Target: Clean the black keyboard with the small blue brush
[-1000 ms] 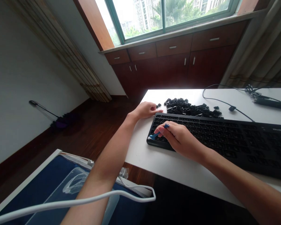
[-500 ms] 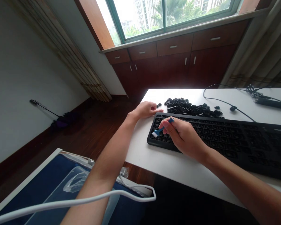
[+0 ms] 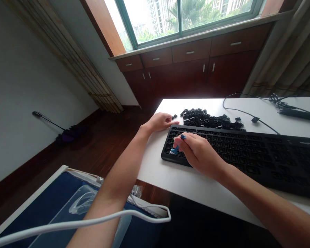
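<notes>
My right hand (image 3: 200, 153) pinches a small blue cleaning brush (image 3: 176, 150) between thumb and fingertips. Its white bristles point down onto the left end of a black keyboard (image 3: 229, 151), whose keycaps are off, leaving bare key sockets. A blue tuft at the brush's other end sticks out above my fingers. My left hand (image 3: 159, 121) rests on the white table (image 3: 152, 165) by the keyboard's far left corner, one digit stretched along the back edge, the others bent; I see nothing held in it. Behind the keyboard lies a heap of black keycaps (image 3: 204, 117).
A black cable (image 3: 237, 109) runs from the keyboard's back to a coil at the far right, near a dark elongated object (image 3: 299, 113). Below left, a white cord (image 3: 93, 222) crosses over a blue zippered surface (image 3: 54, 203). Cabinets (image 3: 167, 75) stand beyond the table.
My right hand has shifted slightly down, tilting the brush more upright, its bristles a little to the right on the keyboard's left end. The left hand stays in place.
</notes>
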Tool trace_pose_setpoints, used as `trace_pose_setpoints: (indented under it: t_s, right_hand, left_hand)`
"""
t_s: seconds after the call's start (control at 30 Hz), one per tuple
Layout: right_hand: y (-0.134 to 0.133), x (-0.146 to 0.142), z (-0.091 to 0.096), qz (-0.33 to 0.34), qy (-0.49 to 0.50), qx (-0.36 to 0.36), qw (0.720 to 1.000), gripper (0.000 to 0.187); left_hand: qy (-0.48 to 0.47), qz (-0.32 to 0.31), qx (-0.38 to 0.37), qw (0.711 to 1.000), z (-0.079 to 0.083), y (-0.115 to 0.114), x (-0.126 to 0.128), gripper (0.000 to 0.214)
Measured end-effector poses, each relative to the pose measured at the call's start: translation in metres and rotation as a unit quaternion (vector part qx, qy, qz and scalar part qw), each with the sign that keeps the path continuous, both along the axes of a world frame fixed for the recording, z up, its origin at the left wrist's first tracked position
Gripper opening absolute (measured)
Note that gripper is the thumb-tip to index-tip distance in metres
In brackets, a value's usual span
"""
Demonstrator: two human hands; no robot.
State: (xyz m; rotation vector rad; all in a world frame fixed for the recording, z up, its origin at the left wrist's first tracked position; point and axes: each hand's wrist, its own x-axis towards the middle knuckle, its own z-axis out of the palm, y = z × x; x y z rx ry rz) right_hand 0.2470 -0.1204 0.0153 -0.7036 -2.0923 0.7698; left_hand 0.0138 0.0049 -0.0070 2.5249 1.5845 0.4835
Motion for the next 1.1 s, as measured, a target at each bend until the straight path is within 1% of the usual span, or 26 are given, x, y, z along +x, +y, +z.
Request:
trace_pose_setpoints:
  t_s: [0.07, 0.13, 0.17, 0.23, 0.3, 0.33, 0.37, 0.43, 0.5, 0.57, 0.67, 0.73, 0.77, 0.8, 0.87, 0.93, 0.97, 1.0, 1.03, 1.1]
  right_hand:
    - [0.0005, -0.0001, 0.0001, 0.004, 0.021, -0.053, 0.998, 0.035]
    - [0.0017, 0.0007, 0.0005, -0.014, 0.057, -0.085, 0.995, 0.035]
    - [0.0023, 0.0013, 0.0007, -0.027, 0.07, -0.085, 0.994, 0.035]
    - [0.0033, 0.0026, 0.001, -0.047, 0.067, -0.049, 0.995, 0.034]
    - [0.003, 0.003, 0.0012, -0.045, 0.031, -0.002, 0.999, 0.034]
    - [0.0023, 0.0027, 0.0012, -0.035, 0.017, 0.003, 0.999, 0.035]
    - [0.0014, 0.0021, 0.0013, -0.022, 0.01, -0.008, 1.0, 0.036]
    - [-0.0006, 0.0007, 0.0014, -0.001, 0.019, -0.064, 0.998, 0.038]
    - [-0.0014, 0.0004, 0.0018, -0.003, 0.04, -0.1, 0.994, 0.039]
    - [-0.0005, 0.0017, 0.0024, -0.03, 0.057, -0.084, 0.994, 0.037]
    - [0.0022, 0.0048, 0.0034, -0.082, 0.054, -0.013, 0.995, 0.035]
    - [0.003, 0.0055, 0.0035, -0.087, 0.027, 0.032, 0.995, 0.034]
    - [0.0029, 0.0051, 0.0033, -0.074, 0.014, 0.037, 0.997, 0.035]
    - [0.0025, 0.0044, 0.003, -0.052, 0.007, 0.024, 0.998, 0.036]
    - [0.0017, 0.0029, 0.0024, -0.008, 0.017, -0.05, 0.999, 0.038]
    - [0.0018, 0.0024, 0.0025, -0.001, 0.051, -0.126, 0.991, 0.041]
    - [0.0023, 0.0028, 0.0028, -0.014, 0.066, -0.139, 0.988, 0.041]
    - [0.0031, 0.0036, 0.0032, -0.034, 0.075, -0.132, 0.988, 0.041]
    - [0.0041, 0.0047, 0.0037, -0.058, 0.078, -0.11, 0.989, 0.04]
    - [0.0057, 0.0065, 0.0045, -0.093, 0.059, -0.049, 0.993, 0.039]
  left_hand:
    - [-0.001, -0.002, -0.003, 1.0, 0.0003, 0.0001, 0.0, 0.055]
    - [-0.001, -0.002, -0.006, 1.0, 0.0007, 0.0002, -0.0002, 0.056]
    - [-0.001, -0.002, -0.006, 1.0, 0.0009, 0.0002, -0.0002, 0.056]
    - [-0.001, -0.002, -0.005, 1.0, 0.0012, 0.0001, -0.0002, 0.056]
    - [-0.001, -0.005, -0.002, 1.0, 0.0016, -0.0003, 0.0, 0.056]
    - [-0.001, -0.006, -0.001, 1.0, 0.0017, -0.0006, 0.0001, 0.056]
    - [-0.002, -0.007, -0.001, 1.0, 0.0019, -0.0009, 0.0003, 0.056]
    - [-0.005, -0.009, -0.003, 1.0, 0.0021, -0.0013, 0.0005, 0.055]
    - [-0.006, -0.007, -0.003, 1.0, 0.002, -0.0013, 0.0005, 0.055]
    - [-0.004, -0.003, -0.003, 1.0, 0.0017, -0.0009, 0.0003, 0.055]
    - [-0.001, -0.001, -0.007, 1.0, 0.0015, -0.0003, 0.0002, 0.055]
    - [0.0, -0.004, -0.006, 1.0, 0.0015, -0.0001, 0.0002, 0.054]
    - [0.0, -0.005, -0.004, 1.0, 0.0015, -0.0001, 0.0002, 0.054]
    - [0.002, -0.006, -0.001, 1.0, 0.0015, 0.0, 0.0002, 0.055]
    - [0.006, -0.007, 0.0, 1.0, 0.0013, 0.0001, 0.0001, 0.055]
    - [0.007, -0.008, -0.003, 1.0, 0.0009, 0.0003, -0.0003, 0.054]
    - [0.007, -0.009, -0.005, 1.0, 0.0006, 0.0003, -0.0004, 0.054]
    - [0.006, -0.009, -0.006, 1.0, 0.0004, 0.0003, -0.0005, 0.054]
    - [0.004, -0.009, -0.007, 1.0, 0.0003, 0.0003, -0.0005, 0.054]
    - [0.001, -0.01, -0.007, 1.0, 0.0003, 0.0001, -0.0002, 0.054]
